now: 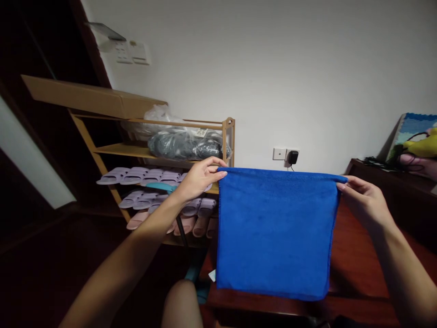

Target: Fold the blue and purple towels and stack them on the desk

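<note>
A square blue cloth (275, 232) hangs spread out in front of me, its top edge pulled nearly straight. My left hand (205, 175) pinches its upper left corner between thumb and fingers. At the upper right corner, my right hand (365, 198) grips the cloth the same way. The lower edge hangs by the front of a reddish-brown wooden table (358, 255); whether it touches the wood I cannot tell. Part of the tabletop is hidden behind the cloth. A small pale item (212, 275) peeks out beside the cloth's lower left side.
A wooden rack (227, 141) on the left holds several slippers (148, 175), a plastic-wrapped grey bundle (186, 143) and a cardboard box (92, 100). A black plug (292, 157) sits in a wall socket. At the far right are a picture (414, 125) and a yellow item (421, 146).
</note>
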The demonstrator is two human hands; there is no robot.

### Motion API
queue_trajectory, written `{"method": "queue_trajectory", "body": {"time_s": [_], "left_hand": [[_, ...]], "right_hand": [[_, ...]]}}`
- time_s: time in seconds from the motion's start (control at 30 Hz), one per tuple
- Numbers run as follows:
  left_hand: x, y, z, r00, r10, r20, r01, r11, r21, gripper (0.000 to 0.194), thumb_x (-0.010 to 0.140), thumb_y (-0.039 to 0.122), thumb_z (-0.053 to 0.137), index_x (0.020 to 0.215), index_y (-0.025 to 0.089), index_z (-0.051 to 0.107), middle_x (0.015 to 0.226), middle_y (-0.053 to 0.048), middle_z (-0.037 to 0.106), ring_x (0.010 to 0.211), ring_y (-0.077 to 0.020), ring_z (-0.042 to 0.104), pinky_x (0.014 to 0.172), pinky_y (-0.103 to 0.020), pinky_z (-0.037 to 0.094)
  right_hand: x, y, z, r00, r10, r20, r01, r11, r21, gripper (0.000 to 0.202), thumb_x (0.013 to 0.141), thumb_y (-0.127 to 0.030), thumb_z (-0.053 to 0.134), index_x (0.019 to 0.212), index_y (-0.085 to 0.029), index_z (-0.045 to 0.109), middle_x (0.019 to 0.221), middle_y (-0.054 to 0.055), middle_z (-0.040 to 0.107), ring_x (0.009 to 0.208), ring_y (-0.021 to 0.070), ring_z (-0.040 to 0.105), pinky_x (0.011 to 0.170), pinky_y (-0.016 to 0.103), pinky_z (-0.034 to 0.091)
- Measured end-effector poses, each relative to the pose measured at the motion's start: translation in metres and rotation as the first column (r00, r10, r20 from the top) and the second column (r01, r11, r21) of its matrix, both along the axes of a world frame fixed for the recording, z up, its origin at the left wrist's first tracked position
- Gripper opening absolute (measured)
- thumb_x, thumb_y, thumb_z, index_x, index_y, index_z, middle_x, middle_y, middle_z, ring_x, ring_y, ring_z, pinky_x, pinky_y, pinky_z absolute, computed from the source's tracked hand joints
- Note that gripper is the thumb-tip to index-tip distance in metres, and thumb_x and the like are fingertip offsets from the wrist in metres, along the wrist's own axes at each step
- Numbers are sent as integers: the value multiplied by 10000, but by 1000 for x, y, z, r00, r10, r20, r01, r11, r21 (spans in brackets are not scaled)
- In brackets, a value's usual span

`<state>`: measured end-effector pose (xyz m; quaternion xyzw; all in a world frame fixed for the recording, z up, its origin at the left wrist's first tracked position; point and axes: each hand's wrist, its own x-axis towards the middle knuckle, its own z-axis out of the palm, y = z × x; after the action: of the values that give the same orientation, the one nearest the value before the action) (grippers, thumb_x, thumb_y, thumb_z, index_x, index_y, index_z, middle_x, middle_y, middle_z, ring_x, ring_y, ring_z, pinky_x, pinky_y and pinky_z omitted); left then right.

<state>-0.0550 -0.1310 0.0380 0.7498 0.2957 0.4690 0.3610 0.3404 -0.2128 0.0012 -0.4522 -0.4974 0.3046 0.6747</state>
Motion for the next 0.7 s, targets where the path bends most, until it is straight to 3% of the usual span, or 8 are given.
{"method": "queue_trajectory", "body": {"time_s": [0.53, 0.7], "left_hand": [[-3, 1, 3, 999, -25, 19, 25, 1000, 15, 303, 762, 352, 691, 958, 164, 557, 735, 5, 622, 615, -122, 603, 563, -215, 468], [-10, -12, -2, 999, 27, -47, -25, 998, 59, 305, 772, 362, 673, 997, 167, 606, 854, -29, 675, 761, -168, 643, 685, -256, 501]], "right_hand": [[-2, -1, 8, 999, -24, 25, 24, 1000, 13, 354, 596, -365, 823, 865, -176, 692, 745, 15, 644, 659, 99, 572, 594, 188, 446], [1, -11, -4, 999, -23, 45, 23, 1000, 1, 332, 616, -354, 814, 880, -196, 691, 776, 23, 647, 686, 108, 570, 602, 184, 450]]}}
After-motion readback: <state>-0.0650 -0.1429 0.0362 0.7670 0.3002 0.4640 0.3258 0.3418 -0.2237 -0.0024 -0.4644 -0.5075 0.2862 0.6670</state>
